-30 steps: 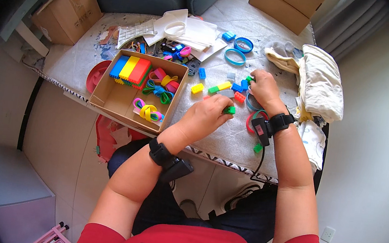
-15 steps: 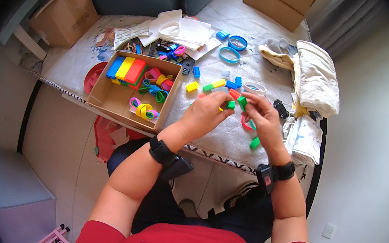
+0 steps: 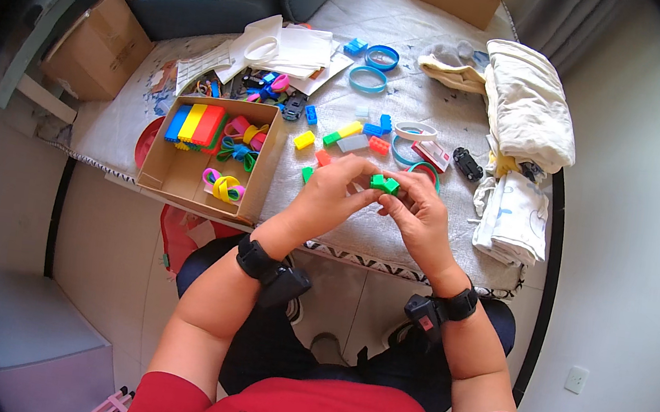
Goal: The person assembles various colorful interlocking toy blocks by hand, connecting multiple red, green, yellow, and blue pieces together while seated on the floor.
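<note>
1. Small green studded plastic bricks (image 3: 384,184) sit between the fingertips of both hands, just above a pale grey cloth cover (image 3: 367,239); whether they are locked together cannot be told.
2. The left hand (image 3: 335,194) grips them from the left with bent fingers; the right hand (image 3: 422,209) pinches them from the right, its thumb on the near side.
3. Just beyond the left hand lies an orange-red plastic brick (image 3: 323,157), with a separate green plastic brick (image 3: 307,174) to that hand's left.
4. Farther beyond the hands are a grey oblong brick (image 3: 352,143), a red studded brick (image 3: 379,145), a yellow rectangular brick (image 3: 303,140) and a blue upright-looking brick (image 3: 311,115).
5. Just beyond the right hand are a red-and-green ring-shaped band (image 3: 426,171) and a red-and-white flat rectangular piece (image 3: 433,154); a black toy car (image 3: 467,164) lies to their right.
6. Left of the left hand stands an open brown cardboard box (image 3: 178,169), holding a blue, yellow and red stack (image 3: 196,125) and colourful tied bands (image 3: 225,186).
7. Well beyond the right hand, to its right, lies a folded cream cloth (image 3: 527,107).
</note>
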Available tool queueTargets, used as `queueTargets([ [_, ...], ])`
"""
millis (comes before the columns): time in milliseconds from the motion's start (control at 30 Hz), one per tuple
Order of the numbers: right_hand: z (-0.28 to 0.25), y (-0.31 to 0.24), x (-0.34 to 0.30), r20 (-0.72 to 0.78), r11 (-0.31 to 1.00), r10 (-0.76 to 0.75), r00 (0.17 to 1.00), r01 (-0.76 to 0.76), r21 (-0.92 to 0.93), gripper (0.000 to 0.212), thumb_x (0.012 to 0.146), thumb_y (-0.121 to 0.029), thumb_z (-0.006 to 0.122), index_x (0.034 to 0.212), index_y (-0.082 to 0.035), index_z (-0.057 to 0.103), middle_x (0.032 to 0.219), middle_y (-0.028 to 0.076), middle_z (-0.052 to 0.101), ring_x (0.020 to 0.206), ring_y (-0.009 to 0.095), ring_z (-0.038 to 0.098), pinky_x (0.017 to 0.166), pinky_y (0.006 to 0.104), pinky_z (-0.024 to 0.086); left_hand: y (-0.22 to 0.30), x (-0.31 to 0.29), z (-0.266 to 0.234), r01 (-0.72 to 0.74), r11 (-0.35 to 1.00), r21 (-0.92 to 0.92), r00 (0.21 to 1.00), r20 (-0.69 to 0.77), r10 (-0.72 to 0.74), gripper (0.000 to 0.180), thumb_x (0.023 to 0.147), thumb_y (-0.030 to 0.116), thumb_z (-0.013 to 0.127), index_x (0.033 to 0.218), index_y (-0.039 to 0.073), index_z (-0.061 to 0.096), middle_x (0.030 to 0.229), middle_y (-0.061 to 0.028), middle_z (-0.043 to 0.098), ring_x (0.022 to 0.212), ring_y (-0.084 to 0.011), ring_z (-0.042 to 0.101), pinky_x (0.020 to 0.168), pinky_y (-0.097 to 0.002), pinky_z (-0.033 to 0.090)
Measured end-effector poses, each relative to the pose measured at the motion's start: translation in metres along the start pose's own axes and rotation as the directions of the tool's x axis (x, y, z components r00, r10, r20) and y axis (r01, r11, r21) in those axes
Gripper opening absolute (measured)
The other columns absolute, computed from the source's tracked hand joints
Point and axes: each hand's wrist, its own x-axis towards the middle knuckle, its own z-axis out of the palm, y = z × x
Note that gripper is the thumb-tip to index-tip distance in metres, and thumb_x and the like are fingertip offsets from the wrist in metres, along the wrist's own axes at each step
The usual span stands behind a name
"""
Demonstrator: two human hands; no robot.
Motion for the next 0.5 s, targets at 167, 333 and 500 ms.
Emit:
queueTargets([
  [167, -0.0067, -0.0018, 0.0030, -0.005, 0.997, 0.059, 0.998, -0.059, 0.053, 0.032, 0.091, -0.003, 0.065, 0.122, -0.001, 0.063, 0.101, 0.005, 0.057, 0.088, 0.011, 0.062, 0.071, 0.0243, 0.053, -0.0006, 0.0017, 0.0030, -0.024, 0.998, -0.055, 1.000, 0.017, 0.025, 0.028, 0.084, 0.009, 0.074, 0.109, 0.002, 0.064, 0.093, -0.0105, 0.064, 0.074, -0.0170, 0.065, 0.067, -0.0298, 0.053],
  [333, -0.0115, -0.0020, 0.0026, 0.043, 0.998, 0.069, 0.997, -0.069, 0.000, 0.033, 0.093, -0.004, 0.063, 0.126, -0.001, 0.060, 0.102, 0.003, 0.057, 0.087, 0.011, 0.060, 0.073, 0.0238, 0.051, 0.0024, 0.0021, -0.0006, 0.045, 0.996, -0.075, 0.998, 0.043, -0.042, 0.026, 0.085, 0.009, 0.074, 0.108, 0.001, 0.065, 0.088, -0.0091, 0.067, 0.078, -0.0159, 0.067, 0.070, -0.0287, 0.053],
  [500, -0.0093, -0.0013, 0.0027, 0.031, 0.997, 0.004, 1.000, -0.002, -0.077, 0.029, 0.092, -0.005, 0.065, 0.120, -0.001, 0.064, 0.099, 0.002, 0.058, 0.087, 0.011, 0.059, 0.076, 0.0228, 0.049, 0.0041, 0.0007, -0.0055, 0.119, 0.987, -0.109, 0.990, 0.091, -0.109, 0.026, 0.085, 0.009, 0.074, 0.107, 0.000, 0.065, 0.089, -0.0089, 0.069, 0.082, -0.0129, 0.067, 0.072, -0.0278, 0.053],
])
